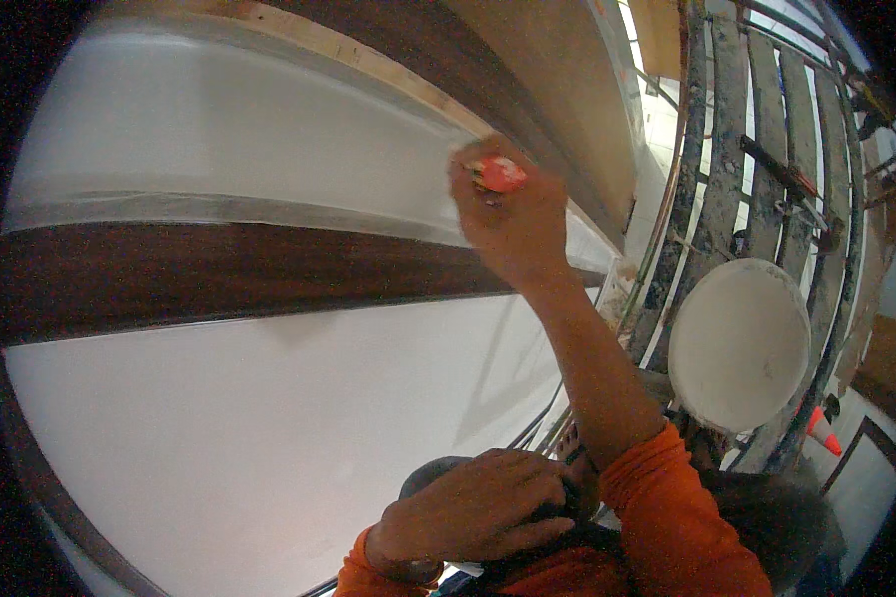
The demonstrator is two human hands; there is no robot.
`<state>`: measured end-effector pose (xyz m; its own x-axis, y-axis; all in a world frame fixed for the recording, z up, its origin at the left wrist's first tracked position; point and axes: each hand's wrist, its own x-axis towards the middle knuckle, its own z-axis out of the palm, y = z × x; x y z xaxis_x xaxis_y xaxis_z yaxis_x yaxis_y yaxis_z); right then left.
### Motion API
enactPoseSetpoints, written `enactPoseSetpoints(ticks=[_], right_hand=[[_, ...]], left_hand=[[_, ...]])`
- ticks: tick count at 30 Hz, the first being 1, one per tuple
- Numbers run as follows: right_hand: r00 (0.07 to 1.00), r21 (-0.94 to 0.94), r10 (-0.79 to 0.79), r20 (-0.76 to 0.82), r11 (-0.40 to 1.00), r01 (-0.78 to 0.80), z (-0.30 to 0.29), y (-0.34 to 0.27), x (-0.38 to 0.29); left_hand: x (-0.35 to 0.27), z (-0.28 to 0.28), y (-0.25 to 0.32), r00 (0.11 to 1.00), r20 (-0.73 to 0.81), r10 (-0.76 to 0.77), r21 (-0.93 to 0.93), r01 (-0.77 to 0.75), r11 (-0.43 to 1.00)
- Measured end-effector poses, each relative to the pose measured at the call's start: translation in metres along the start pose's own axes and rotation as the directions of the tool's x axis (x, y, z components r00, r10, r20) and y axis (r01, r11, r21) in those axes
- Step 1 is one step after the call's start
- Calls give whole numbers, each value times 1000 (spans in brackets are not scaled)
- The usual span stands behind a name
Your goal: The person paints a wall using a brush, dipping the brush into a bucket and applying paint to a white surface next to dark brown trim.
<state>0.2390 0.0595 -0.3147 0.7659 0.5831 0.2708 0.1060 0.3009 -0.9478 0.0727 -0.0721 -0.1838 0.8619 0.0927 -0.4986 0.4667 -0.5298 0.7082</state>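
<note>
My right hand is closed around a small tool with a red handle end, held up against the far end of a pale, smooth wall panel. The tool's working end is hidden behind the fist. My left hand lies low in front of my body, its fingers bent over something dark that is mostly covered; what it is I cannot tell. Both arms wear orange sleeves. A dark brown wood-look band runs below the pale panel, above a white surface.
Slatted scaffold planks stretch along the right. On them stand a round whitish bucket or lid and a dark bar-like tool. An orange traffic cone shows beyond. A light wood strip edges the panel.
</note>
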Motion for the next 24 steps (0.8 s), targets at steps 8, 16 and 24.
enactPoseSetpoints(ticks=[8,16,24], right_hand=[[1000,584,-3,-24,812,17,-1,-50,34],[885,575,461,-63,741,-345,-31,69,-30],[974,32,-221,-47,974,222,7,-22,1]], left_hand=[[-3,0,-3,993,-83,80,-71,-86,994],[0,-21,13,997,-31,75,-128,-79,989],[-8,0,5,998,-14,53,-73,-54,996]])
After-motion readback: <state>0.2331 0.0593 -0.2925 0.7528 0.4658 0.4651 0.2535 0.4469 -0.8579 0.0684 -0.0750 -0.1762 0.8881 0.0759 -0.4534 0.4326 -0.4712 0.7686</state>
